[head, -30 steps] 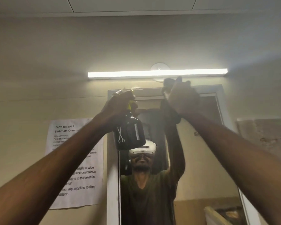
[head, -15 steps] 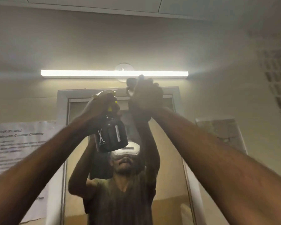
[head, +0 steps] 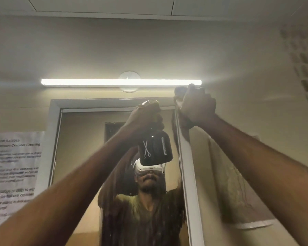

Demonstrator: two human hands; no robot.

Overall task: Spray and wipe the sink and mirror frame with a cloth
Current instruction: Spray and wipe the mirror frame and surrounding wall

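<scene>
A tall mirror with a pale frame hangs on the wall ahead. My left hand is raised in front of the mirror's top and grips the head of a black spray bottle marked with white scissors and a comb. My right hand is closed on a dark cloth pressed against the frame's top right corner. Most of the cloth is hidden inside my fist. The sink is out of view.
A lit tube lamp is mounted just above the frame. A printed task sheet is taped to the wall left of the mirror. A worn patch marks the wall at right. The mirror glass reflects a person wearing a headset.
My right hand with the cloth has slid right along the top of the frame to its right corner. My left hand and the bottle followed to the right. The view shifted too.
</scene>
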